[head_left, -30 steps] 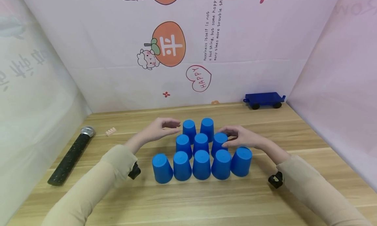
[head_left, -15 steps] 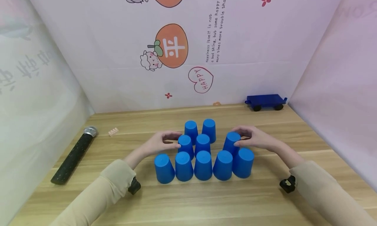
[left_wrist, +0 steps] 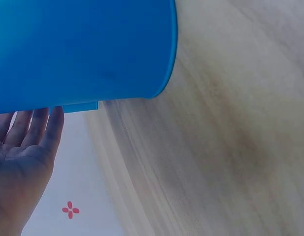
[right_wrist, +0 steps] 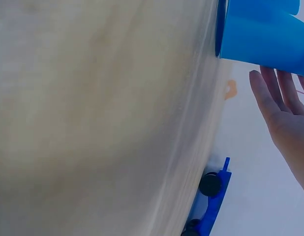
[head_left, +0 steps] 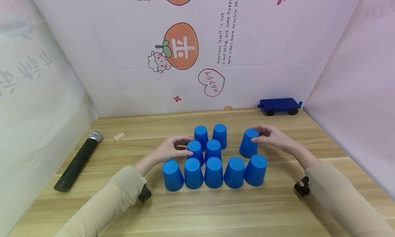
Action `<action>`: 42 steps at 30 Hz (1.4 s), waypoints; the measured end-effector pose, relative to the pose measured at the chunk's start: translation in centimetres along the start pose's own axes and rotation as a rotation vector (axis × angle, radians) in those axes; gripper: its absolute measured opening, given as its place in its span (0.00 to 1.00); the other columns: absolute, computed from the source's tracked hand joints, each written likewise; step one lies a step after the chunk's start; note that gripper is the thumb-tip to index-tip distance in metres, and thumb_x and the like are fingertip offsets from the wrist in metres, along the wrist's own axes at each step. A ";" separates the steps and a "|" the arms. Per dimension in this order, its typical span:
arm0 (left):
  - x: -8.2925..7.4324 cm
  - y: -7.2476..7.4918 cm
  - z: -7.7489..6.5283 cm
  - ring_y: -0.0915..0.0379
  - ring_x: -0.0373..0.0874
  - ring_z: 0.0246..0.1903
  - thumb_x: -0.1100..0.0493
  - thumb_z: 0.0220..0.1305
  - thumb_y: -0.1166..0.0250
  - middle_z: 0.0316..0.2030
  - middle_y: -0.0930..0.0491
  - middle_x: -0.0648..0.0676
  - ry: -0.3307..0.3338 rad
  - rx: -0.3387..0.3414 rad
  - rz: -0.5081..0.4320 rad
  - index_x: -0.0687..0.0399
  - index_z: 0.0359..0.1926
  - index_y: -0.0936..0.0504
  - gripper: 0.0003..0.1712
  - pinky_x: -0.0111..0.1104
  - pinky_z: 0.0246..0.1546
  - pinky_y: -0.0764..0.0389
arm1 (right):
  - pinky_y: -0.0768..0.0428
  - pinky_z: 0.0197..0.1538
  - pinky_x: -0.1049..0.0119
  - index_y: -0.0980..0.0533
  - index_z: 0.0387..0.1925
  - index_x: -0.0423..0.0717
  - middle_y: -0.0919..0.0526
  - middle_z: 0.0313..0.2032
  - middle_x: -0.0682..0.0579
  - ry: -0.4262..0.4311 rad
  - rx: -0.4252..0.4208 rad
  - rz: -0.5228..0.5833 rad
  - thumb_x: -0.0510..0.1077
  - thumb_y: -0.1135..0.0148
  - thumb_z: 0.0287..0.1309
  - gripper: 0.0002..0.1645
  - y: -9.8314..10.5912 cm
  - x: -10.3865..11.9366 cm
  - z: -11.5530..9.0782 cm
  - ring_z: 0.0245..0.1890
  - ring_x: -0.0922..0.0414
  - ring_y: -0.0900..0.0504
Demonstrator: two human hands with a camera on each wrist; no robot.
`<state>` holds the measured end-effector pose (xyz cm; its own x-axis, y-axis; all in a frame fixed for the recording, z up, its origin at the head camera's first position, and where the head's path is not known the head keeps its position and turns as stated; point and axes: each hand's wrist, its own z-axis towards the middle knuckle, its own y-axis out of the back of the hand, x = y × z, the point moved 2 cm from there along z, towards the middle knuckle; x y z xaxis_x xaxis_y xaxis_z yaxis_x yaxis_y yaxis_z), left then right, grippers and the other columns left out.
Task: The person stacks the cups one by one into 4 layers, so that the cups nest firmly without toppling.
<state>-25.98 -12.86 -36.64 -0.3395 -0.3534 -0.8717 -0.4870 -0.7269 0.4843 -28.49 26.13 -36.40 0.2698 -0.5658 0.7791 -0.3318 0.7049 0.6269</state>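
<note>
Upside-down blue plastic cups stand in rows on the table. In the head view my right hand [head_left: 273,137] grips one blue cup [head_left: 248,144] by its upper part, thumb in front and fingers behind. That cup is tilted, right of the others, and its rim looks slightly raised. My left hand [head_left: 172,149] holds the left cup of the middle row [head_left: 195,150] between thumb and fingers. Beside it stands another middle cup [head_left: 213,149]. Several cups form the front row [head_left: 213,173], and two form the back row [head_left: 219,137]. A large cup [left_wrist: 83,54] hides the left fingertips in the left wrist view.
A black microphone [head_left: 77,163] lies at the left of the wooden table [head_left: 197,213], near a small pink studded piece [head_left: 118,137]. At the back right corner is a blue toy wagon [head_left: 279,105]. White printed sheets [head_left: 123,58] enclose the back and sides.
My right hand has drawn its cup out of the middle row, rightward and then backward. My left hand has come down and right to take hold of the left middle cup.
</note>
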 end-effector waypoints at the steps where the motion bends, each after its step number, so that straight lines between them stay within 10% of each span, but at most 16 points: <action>1: 0.0 0.0 0.0 0.27 0.53 0.56 0.57 0.57 0.32 0.56 0.24 0.59 -0.002 0.003 0.002 0.57 0.60 0.28 0.29 0.46 0.57 0.25 | 0.24 0.56 0.49 0.34 0.62 0.44 0.26 0.57 0.41 0.000 -0.004 0.000 0.51 0.40 0.60 0.31 0.1 0.0 0.2 0.58 0.43 0.28; 20: 0.0 0.1 0.4 0.26 0.54 0.56 0.57 0.57 0.32 0.56 0.24 0.59 0.020 0.023 -0.018 0.56 0.58 0.26 0.28 0.41 0.53 0.21 | 0.29 0.60 0.42 0.33 0.62 0.47 0.27 0.59 0.41 0.002 0.014 0.003 0.54 0.37 0.57 0.34 -0.5 1.3 4.2 0.60 0.41 0.29; 42: 0.4 0.0 0.4 0.27 0.54 0.57 0.54 0.57 0.32 0.57 0.24 0.58 0.037 0.013 -0.008 0.54 0.59 0.26 0.29 0.43 0.54 0.22 | 0.30 0.61 0.41 0.34 0.62 0.44 0.26 0.58 0.40 0.042 0.053 0.045 0.49 0.37 0.58 0.32 -1.8 1.8 4.3 0.60 0.41 0.29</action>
<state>-26.42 -12.80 -36.97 -0.3059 -0.3696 -0.8774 -0.4996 -0.7222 0.4784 -31.25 21.97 -36.10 0.2909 -0.5146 0.8066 -0.3914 0.7052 0.5911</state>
